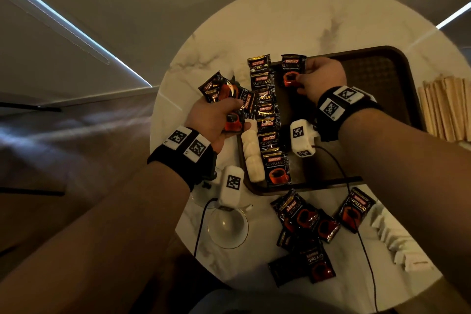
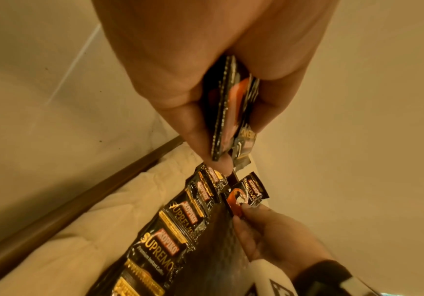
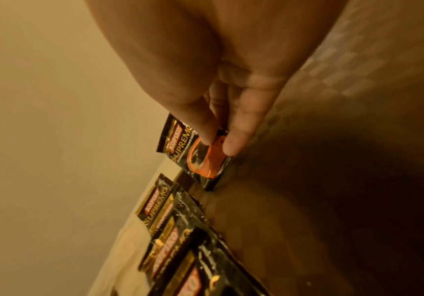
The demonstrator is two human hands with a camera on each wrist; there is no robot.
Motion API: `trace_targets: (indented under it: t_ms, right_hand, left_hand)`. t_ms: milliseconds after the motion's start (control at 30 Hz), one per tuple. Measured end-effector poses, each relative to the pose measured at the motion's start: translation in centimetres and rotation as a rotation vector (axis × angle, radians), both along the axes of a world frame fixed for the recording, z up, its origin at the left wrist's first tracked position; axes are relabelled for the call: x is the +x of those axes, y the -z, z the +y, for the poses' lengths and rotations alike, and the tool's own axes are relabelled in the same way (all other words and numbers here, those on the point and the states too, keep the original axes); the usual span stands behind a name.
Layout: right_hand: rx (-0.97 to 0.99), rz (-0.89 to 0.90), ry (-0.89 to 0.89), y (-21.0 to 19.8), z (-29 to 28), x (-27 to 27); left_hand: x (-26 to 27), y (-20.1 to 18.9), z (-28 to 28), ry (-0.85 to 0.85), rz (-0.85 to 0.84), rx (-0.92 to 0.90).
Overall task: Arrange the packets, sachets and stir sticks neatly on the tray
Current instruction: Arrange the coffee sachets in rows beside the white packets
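The right hand [image 1: 321, 76] pinches one coffee packet [image 1: 292, 70] by its lower edge, thumb on one side and fingers on the other. The packet is at the far left of the tray [image 1: 397, 58], about 11 o'clock on it. It is just beside the top of the row of packets [image 1: 267, 120], which runs down the left side of the tray from 12 o'clock to 6 o'clock.

To do this step well, I think the packet should go down flat, name up like the others. It looks like the start of a new row, so its top edge should line up with the first row and the two rows should not overlap. Let go gently so it does not slide.

The left hand [image 1: 216, 120] is curled round a bunch of packets [image 1: 226, 92]. It is held over the worktop [image 1: 280, 15] at 9 o'clock from the tray, close to the row. That keeps the next packet near for the right hand.

More loose packets [image 1: 303, 232] lie on the worktop at 6 o'clock, just past the tray's near edge. White sachets [image 1: 251, 150] sit just left of the row. The stir sticks [image 1: 446, 107] lie at 3 o'clock, by the tray's right edge.
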State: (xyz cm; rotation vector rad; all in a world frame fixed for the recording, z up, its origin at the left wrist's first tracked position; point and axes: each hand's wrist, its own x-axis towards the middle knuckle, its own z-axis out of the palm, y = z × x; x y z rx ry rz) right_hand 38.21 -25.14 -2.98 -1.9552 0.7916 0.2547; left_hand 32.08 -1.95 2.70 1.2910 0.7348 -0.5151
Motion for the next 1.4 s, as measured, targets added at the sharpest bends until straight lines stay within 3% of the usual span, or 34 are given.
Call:
trace_targets:
  t_ms: [433,867,1000,1067,1167,1267,1400]
  right_hand:
    - [-0.19,-0.087,-0.1,1.5,0.0,1.4]
    - [-0.157,-0.116,-0.111,1.4,-0.4,1.3]
    - [-0.159,-0.162,-0.051,-0.1,-0.7,0.4]
    - [-0.039,-0.198,-0.038,-1.8,-0.2,-0.8]
    - [0.244,-0.156,-0.222,-4.8,1.3,-2.8]
    - [0.284,-0.014,-0.549,-6.7,2.0,-3.9]
    - [0.353,0.024,-0.575,-7.3,1.9,-4.4]
  left_hand:
    - [0.1,0.2,0.8,0.011,0.007,0.012]
    - [-0.1,0.4,0.2,0.013,0.002,-0.008]
    - [-0.2,0.3,0.0,0.024,-0.022,-0.02]
    - [-0.2,0.2,-0.3,0.032,-0.049,-0.031]
    - [-0.2,-0.1,-0.7,0.048,-0.064,-0.037]
    - [-0.2,-0.5,-1.0,0.128,-0.083,-0.039]
    - [-0.5,-1.2,-1.3,0.09,-0.076,-0.074]
